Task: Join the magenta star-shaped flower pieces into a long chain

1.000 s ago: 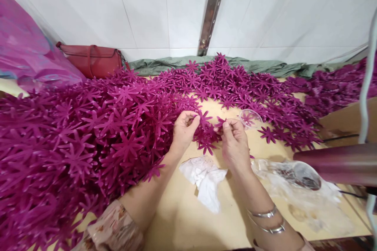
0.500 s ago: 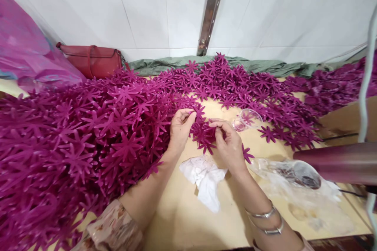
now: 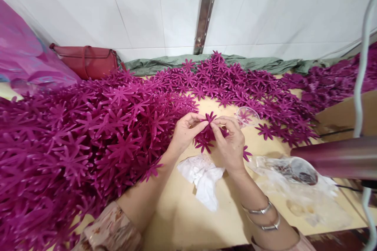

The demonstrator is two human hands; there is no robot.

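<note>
Between my two hands is a purple flower-shaped piece (image 3: 210,117) with several narrow petals. My left hand (image 3: 187,131) pinches it from the left with thumb and forefinger. On the other side my right hand (image 3: 229,139) pinches it too, fingertips almost meeting the left ones. Just below the fingers, a small cluster of like purple flowers (image 3: 203,144) lies on the table, partly covered by my right hand. A crumpled white tissue (image 3: 203,178) rests on the table below my hands.
A big heap of purple flowers (image 3: 97,137) fills the left; more flowers (image 3: 235,80) run along the back. A clear plastic cup (image 3: 248,116) lies right of my hands. A clear plastic bag (image 3: 309,188), a purplish metallic cylinder (image 3: 338,159) and a white cable (image 3: 359,86) stand at the right.
My hands have come together, the left moving right. The flower at my left fingers is now pinched by both hands. The whole view has shifted slightly.
</note>
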